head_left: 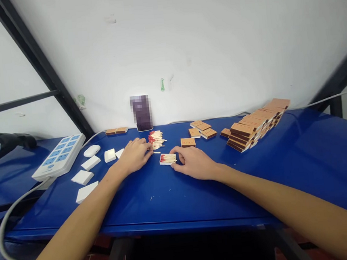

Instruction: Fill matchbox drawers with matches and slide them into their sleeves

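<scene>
My left hand (135, 154) curls at the left edge of a loose pile of red-tipped matches (156, 139). Its thumb and fingers are drawn together, and what is between them is mostly hidden. A single match (156, 152) lies by the thumb tip; I cannot tell whether it is gripped. My right hand (194, 161) holds the right end of a small white matchbox tray (163, 163) between thumb and fingers. Several matches (168, 158) lie in that tray, red heads to the left. It rests flat on the blue table (180, 202).
Stacked matchboxes (252, 125) lean at right; loose ones (202, 129) sit nearer the middle, with one box (188, 142) behind my right hand. White trays (83, 177), a white oval case (92, 151) and a power strip (58, 156) lie left. A phone (143, 114) leans against the wall.
</scene>
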The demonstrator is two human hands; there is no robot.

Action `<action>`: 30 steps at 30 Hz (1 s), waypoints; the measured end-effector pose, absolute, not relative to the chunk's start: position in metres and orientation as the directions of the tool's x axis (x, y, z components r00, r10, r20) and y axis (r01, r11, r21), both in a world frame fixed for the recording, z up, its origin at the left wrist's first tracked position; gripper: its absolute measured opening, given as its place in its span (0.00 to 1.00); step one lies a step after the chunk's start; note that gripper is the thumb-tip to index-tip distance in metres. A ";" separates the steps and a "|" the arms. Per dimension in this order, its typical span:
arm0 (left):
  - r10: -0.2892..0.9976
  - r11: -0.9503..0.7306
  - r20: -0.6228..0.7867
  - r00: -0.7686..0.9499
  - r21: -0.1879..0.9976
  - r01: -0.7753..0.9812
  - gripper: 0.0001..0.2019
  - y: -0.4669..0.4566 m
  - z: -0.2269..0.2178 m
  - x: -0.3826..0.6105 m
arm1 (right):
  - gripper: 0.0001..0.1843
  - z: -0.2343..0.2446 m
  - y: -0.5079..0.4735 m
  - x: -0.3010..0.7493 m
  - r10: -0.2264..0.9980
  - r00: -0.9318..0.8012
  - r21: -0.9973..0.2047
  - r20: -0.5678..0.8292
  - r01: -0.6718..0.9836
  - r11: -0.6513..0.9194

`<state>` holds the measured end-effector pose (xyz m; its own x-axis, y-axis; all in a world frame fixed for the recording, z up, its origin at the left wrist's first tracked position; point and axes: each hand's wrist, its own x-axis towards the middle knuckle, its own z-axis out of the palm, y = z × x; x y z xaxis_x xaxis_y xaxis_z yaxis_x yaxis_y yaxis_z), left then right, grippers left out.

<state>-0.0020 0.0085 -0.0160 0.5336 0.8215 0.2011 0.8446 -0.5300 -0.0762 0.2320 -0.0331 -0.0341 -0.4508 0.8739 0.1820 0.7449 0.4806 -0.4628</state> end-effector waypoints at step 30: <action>0.707 -0.707 0.194 0.680 0.171 0.687 0.15 -0.013 -0.014 0.021 | 0.16 -0.034 -0.032 0.235 0.873 -0.441 -0.468 0.209 0.738 0.485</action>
<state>0.0207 -0.0133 -0.0141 0.6796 0.7074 0.1942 0.6867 -0.7066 0.1709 0.2347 -0.0315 -0.0338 -0.4411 0.8727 0.2092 0.7382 0.4854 -0.4685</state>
